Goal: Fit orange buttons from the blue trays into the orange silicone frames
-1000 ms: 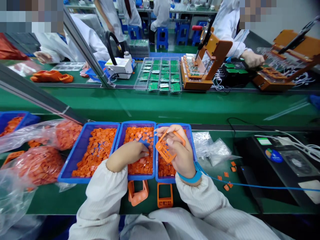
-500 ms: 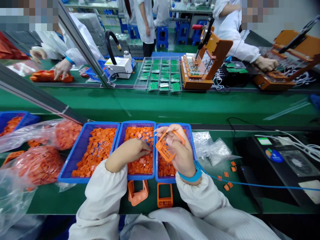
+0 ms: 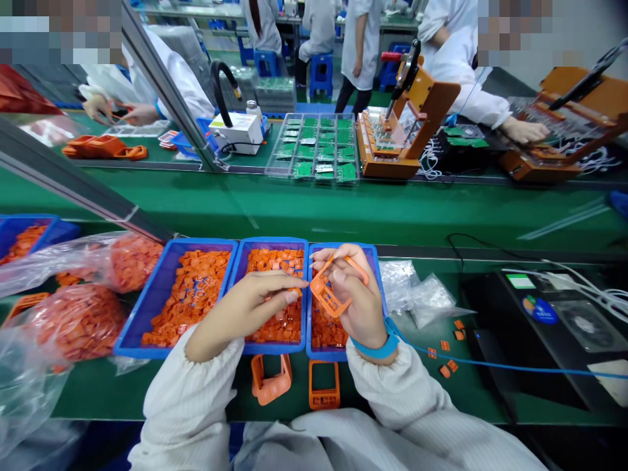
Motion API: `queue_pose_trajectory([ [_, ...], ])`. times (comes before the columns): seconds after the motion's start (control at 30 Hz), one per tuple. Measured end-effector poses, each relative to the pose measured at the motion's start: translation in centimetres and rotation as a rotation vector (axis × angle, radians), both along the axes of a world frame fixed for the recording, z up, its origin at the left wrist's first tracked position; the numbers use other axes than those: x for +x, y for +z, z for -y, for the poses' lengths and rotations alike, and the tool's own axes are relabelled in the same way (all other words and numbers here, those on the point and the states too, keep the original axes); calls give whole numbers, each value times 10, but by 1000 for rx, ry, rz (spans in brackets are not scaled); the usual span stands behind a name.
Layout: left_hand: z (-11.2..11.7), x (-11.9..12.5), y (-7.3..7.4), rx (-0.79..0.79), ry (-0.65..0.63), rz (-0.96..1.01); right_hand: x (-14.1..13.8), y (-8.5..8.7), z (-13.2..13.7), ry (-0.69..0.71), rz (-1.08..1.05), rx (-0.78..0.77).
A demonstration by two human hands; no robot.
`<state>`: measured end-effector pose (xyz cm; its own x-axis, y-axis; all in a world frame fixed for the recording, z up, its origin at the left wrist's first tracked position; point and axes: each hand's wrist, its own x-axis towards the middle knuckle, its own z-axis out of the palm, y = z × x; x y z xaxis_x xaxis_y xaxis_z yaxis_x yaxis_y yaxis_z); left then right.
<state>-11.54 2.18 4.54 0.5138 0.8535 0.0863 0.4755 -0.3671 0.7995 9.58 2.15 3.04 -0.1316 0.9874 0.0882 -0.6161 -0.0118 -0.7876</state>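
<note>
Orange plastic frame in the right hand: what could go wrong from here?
The orange plastic frame in the right hand sits over the blue plastic tray of small orange pieces; a slip could drop it into the heap. The blue wrist strap trails a blue cord across the green bench and could snag. Loose orange pieces there could get knocked about.

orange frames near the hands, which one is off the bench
The orange frame held in the right hand, above the rightmost blue tray. The other two frames lie on the green bench below the trays.
</note>
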Motion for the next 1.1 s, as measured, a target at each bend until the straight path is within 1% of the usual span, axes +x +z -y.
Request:
queue_pose_trajectory([
  [0.13, 2, -1, 2, -4, 35, 47, -1, 0, 0, -11, 0, -9],
  [0.3, 3, -3, 1, 48, 14, 81, -1, -1, 0, 0, 27, -25],
  [0.4, 4, -1, 4, 80, 18, 115, -2, -2, 1, 8, 32, -19],
  [0.53, 8, 8, 8, 176, -1, 196, -3, -2, 1, 11, 41, -11],
  [0.67, 13, 17, 8, 302, 48, 84, -4, -2, 2, 97, 65, -2],
  [0.83, 16, 20, 6, 467, -46, 65, -3, -7, 2, 205, 179, 41],
  [0.97, 17, 21, 2, 467, -47, 41, -3, -9, 2, 220, 220, 58],
  [1.1, 16, 26, -2, 431, -16, 50, -4, -5, 3, 186, 294, 82],
])
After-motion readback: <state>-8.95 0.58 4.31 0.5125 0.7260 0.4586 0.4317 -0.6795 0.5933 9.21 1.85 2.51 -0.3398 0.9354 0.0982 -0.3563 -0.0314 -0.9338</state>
